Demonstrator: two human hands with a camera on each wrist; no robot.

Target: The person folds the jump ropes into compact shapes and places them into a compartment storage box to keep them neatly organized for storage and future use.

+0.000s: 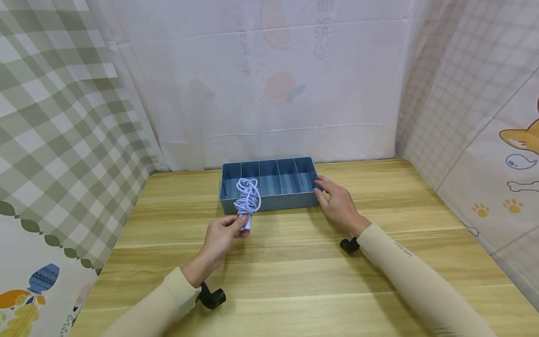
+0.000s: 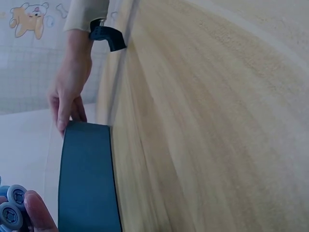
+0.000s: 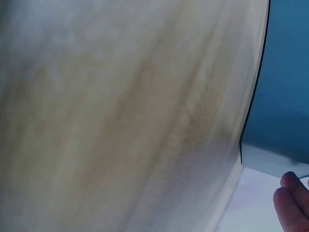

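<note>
A pale lilac skipping rope (image 1: pixel 248 195), bundled into loops, is held up by my left hand (image 1: pixel 221 238). Thumb and fingers pinch it low down, around its two handles, whose round ends (image 2: pixel 18 195) show in the left wrist view. The bundle overlaps the left front of a blue-grey divided storage box (image 1: pixel 286 202) in the head view. At the box's right end, my right hand (image 1: pixel 338 202) grips the corner, thumb toward the front and fingers by the side rim. In the right wrist view only some fingertips (image 3: pixel 292 200) appear, close by the box wall.
The box stands on a wood-grain table (image 1: pixel 294 271) near its back edge, its row of several compartments facing up. Behind hangs a white printed curtain (image 1: pixel 269 93). A green checked cloth (image 1: pixel 63 93) hangs on the left and a cartoon-printed one (image 1: pixel 476 140) on the right.
</note>
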